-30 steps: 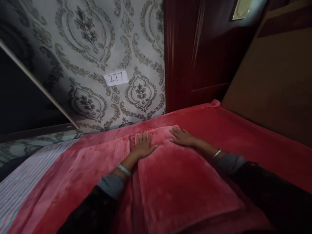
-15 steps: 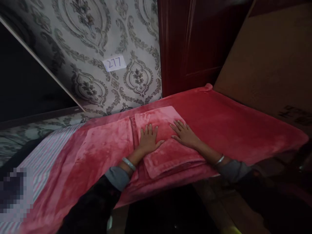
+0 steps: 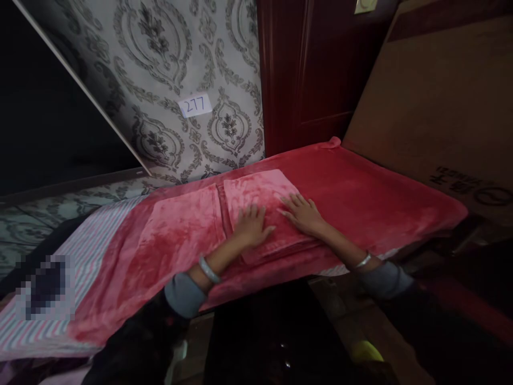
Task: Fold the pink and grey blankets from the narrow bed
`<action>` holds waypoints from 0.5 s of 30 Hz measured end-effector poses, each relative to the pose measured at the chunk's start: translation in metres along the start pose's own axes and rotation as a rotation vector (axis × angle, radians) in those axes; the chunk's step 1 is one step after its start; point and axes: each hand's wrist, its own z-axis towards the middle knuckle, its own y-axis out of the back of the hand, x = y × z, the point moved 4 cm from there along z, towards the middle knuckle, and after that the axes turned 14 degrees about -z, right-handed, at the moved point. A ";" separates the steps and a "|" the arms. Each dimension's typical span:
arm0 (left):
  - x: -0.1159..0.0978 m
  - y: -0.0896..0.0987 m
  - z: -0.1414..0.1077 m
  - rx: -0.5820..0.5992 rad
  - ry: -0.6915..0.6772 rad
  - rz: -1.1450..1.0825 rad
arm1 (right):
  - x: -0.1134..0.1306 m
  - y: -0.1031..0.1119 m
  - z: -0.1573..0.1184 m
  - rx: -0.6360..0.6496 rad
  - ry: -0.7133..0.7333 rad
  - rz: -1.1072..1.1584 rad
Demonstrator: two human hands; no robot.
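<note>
At centre frame, the left hand (image 3: 251, 229) and right hand (image 3: 303, 215) press fingers-spread on rectangular folded red plush cloth (image 3: 258, 186). Flat brown cardboard (image 3: 433, 107) slants upper right.

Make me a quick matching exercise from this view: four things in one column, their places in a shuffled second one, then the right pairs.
Things:
1. Paper card
2. Cardboard box
3. Striped sheet
4. Red blanket

Places:
A. At the right side of the view
B. Under the left hand and the right hand
C. On the patterned wall
D. Showing past the left edge of the red blanket

Right pairs: 1-C, 2-A, 3-D, 4-B
</note>
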 end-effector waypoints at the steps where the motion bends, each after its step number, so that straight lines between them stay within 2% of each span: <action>1: -0.009 -0.007 -0.012 -0.014 -0.063 0.006 | 0.004 0.000 -0.011 -0.022 0.010 -0.011; 3: -0.019 -0.026 -0.031 -0.011 -0.142 0.027 | 0.011 -0.006 -0.030 -0.032 0.025 -0.034; 7: -0.015 -0.054 -0.045 0.005 -0.127 0.061 | 0.020 -0.017 -0.049 -0.068 0.009 -0.080; 11: -0.011 -0.053 -0.047 -0.020 -0.144 0.056 | 0.021 -0.020 -0.050 -0.099 -0.007 -0.088; 15: -0.010 -0.050 -0.071 -0.084 -0.156 0.045 | 0.020 -0.020 -0.050 -0.094 -0.010 -0.085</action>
